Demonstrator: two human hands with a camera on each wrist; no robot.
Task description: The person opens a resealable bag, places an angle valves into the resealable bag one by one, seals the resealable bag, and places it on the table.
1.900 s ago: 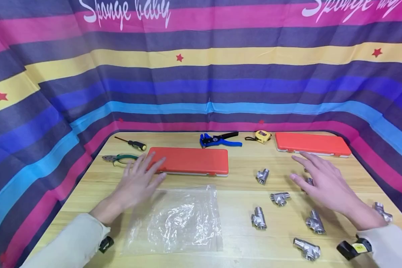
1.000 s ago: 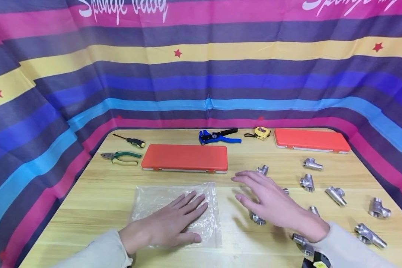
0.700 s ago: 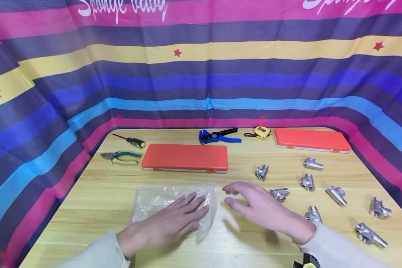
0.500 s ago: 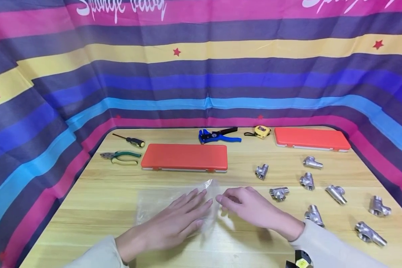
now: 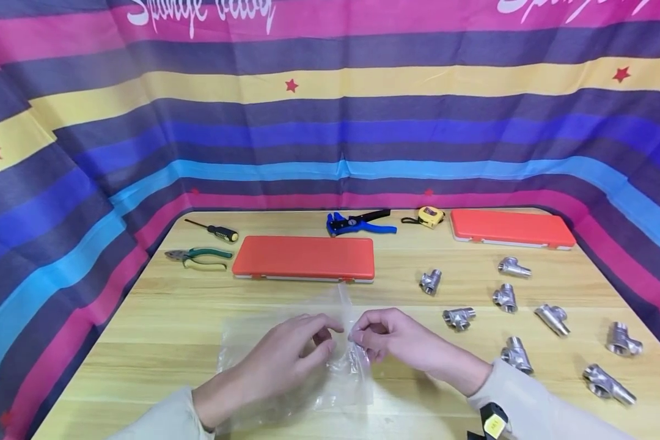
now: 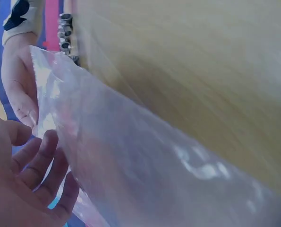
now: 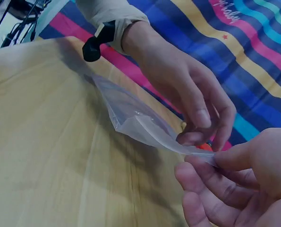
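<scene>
A clear plastic bag (image 5: 338,391) lies partly lifted in front of me, its right edge raised off the wooden table. My right hand (image 5: 398,339) pinches that edge between thumb and index finger. The right wrist view shows the same pinch on the bag (image 7: 126,113). My left hand (image 5: 277,357) is over the bag with bent fingers, and a gap separates thumb from index finger. Seen from the left wrist, the left fingers (image 6: 46,165) touch or nearly touch the film; I cannot tell which.
Several metal tee fittings (image 5: 459,318) lie to the right. Behind are two red cases (image 5: 305,256), blue wire strippers (image 5: 357,225) and a yellow tape measure (image 5: 431,217). Green-handled pliers (image 5: 198,256) and a screwdriver (image 5: 214,231) lie at the left. A striped cloth (image 5: 341,140) hangs behind.
My right hand moved left from over the fittings and took hold of the bag's right edge, which rose. My left hand came onto the bag flat, then lifted and bent its fingers.
</scene>
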